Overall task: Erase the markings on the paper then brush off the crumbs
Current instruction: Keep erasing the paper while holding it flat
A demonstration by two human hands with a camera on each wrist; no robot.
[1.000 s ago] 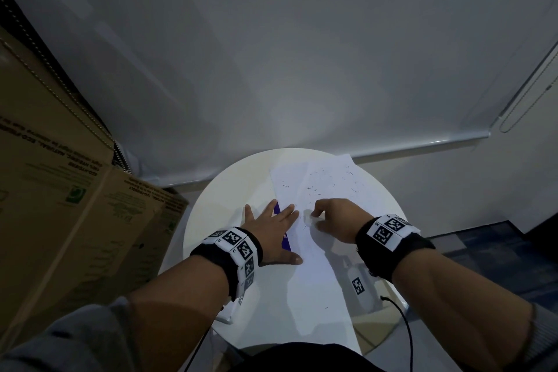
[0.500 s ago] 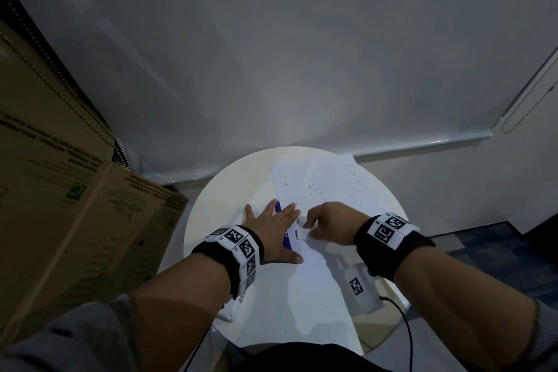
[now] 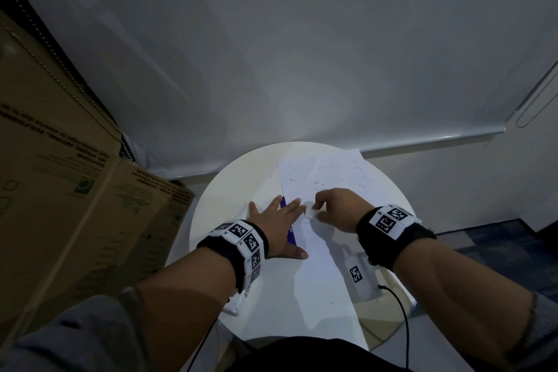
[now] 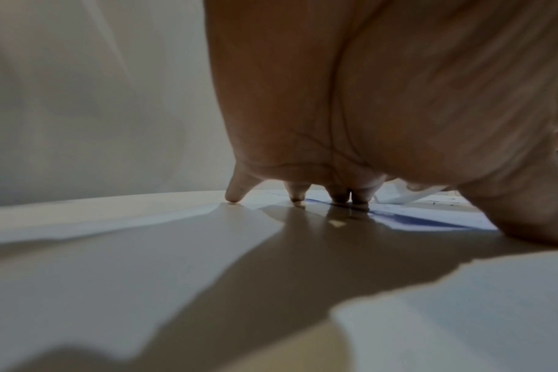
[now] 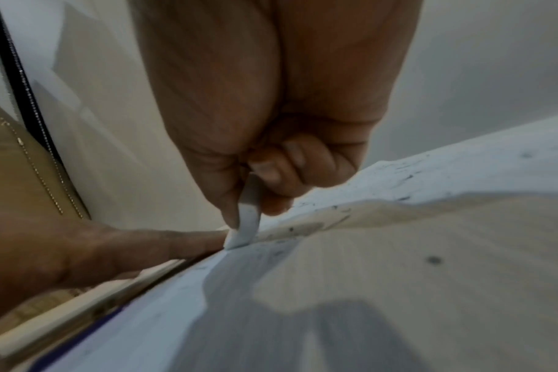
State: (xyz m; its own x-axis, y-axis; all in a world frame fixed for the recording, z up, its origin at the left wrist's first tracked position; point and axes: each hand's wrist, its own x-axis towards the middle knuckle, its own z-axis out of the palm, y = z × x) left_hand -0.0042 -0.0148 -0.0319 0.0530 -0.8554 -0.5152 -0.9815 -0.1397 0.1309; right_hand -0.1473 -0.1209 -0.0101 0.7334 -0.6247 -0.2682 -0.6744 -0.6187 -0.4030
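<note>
The paper point(image 3: 320, 235) lay on the round white table point(image 3: 229, 190), with its far end reaching past the table's back edge. Small dark crumbs point(image 3: 332, 178) and faint marks were scattered over the far half of the sheet. The left hand point(image 3: 277, 220) lay flat with its fingers spread out, pressing down on the left edge of the paper and on a blue thing point(image 3: 288, 231) tucked under that edge. I could not tell what the blue thing was. The right hand point(image 3: 338, 208) had its fingers curled, and it pinched a small white eraser point(image 5: 247, 221) between the thumb and the first fingers. The tip of the eraser touched the paper right beside the left fingertips point(image 5: 207, 240). A few things could have gone wrong from there. If the left hand let up, the rubbing could have dragged the thin sheet along and wrinkled or torn it. The eraser sat so close to the left fingers that a quick rub could have bumped them. A hard push could also have made the little eraser slip out of the pinch. When brushing time came, a big sweep might have pushed the paper off the back of the table, since part of it already hung over.
</note>
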